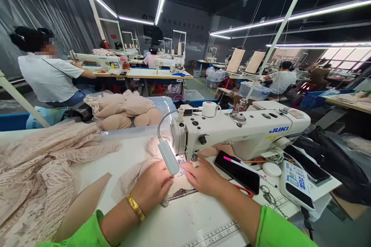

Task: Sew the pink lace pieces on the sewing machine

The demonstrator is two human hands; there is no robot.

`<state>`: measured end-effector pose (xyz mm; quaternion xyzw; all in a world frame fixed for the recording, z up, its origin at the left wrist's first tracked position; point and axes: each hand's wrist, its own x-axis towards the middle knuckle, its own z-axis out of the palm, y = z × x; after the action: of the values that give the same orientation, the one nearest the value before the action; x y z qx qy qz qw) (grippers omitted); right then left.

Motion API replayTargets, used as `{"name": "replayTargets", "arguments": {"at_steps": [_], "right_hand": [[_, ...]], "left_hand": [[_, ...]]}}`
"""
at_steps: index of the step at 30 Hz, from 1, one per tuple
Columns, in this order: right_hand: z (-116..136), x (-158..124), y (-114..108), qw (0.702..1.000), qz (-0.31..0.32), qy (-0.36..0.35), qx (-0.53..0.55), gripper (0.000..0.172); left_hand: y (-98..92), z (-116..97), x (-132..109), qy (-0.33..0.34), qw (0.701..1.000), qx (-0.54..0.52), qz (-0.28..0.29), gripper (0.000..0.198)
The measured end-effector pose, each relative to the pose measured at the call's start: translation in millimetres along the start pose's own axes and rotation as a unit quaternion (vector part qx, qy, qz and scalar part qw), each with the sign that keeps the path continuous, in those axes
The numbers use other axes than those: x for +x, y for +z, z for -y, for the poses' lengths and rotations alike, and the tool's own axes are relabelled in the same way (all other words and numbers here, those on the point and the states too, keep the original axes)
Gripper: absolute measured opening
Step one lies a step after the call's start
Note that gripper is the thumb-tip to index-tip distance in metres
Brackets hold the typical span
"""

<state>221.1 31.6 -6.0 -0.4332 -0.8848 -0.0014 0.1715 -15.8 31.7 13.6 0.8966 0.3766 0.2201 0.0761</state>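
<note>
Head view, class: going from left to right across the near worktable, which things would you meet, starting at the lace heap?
Lace heap → left hand → right hand → black phone nearest that hand → round white object → white cabled device.

White on machine (pixel 226 125), blue on lettering (pixel 278 129); pale beige on fabric (pixel 180 185); openwork pattern across pinkish lace (pixel 59 175); bright green on sleeves (pixel 281 227); gold on bracelet (pixel 135 207).

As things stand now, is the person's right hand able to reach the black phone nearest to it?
Probably yes: the black phone lies close beside the right hand, with nothing visible standing between them. Only a pink-and-white pen lies across the phone.
</note>
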Motion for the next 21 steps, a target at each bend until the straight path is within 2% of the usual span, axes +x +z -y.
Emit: {"name": "replayTargets", "arguments": {"at_steps": [8,21], "right_hand": [[-4.4,-0.4,2.4,0.999,0.027,0.01,0.022,0.023],[-2.6,-1.8,0.9,1.0,-0.003,-0.004,0.02,0.019]], "left_hand": [[1.9,-4.3,2.4,0.0,0.999,0.041,0.007,0.022],[1.2,-6.7,3.7,0.01,0.999,0.038,0.01,0.022]]}}
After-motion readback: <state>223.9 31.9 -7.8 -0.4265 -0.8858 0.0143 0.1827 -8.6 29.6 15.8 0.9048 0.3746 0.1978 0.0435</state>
